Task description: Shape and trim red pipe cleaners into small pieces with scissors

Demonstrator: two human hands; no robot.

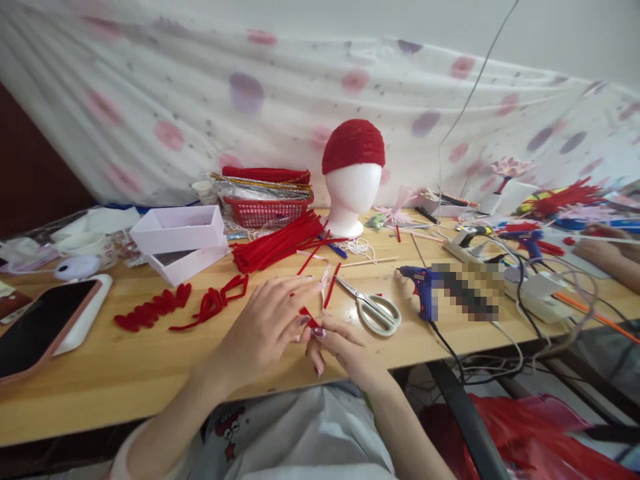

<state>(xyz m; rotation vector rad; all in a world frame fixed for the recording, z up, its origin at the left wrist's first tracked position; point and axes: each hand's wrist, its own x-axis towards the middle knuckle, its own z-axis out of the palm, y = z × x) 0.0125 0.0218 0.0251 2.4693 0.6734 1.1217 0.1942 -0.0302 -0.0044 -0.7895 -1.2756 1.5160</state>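
Observation:
My left hand (267, 320) and my right hand (340, 343) meet at the front edge of the wooden table (150, 373). Together they pinch a short red pipe cleaner piece (309, 317), bent between the fingertips. Both hands are closed on it. Just to the right lie white-handled scissors (374, 308). Bent red pipe cleaner shapes (150, 310) lie in a row to the left, with another looped one (215, 303) beside them. A pile of straight red pipe cleaners (277, 243) lies further back.
A foam head with a red cap (353, 173) stands at the back. A red basket (265, 207), pale boxes (180, 237), a phone (45, 323), a blue glue gun (420, 283), cables and a power strip (465, 250) crowd the table. Another person's arm (607, 250) rests at the far right.

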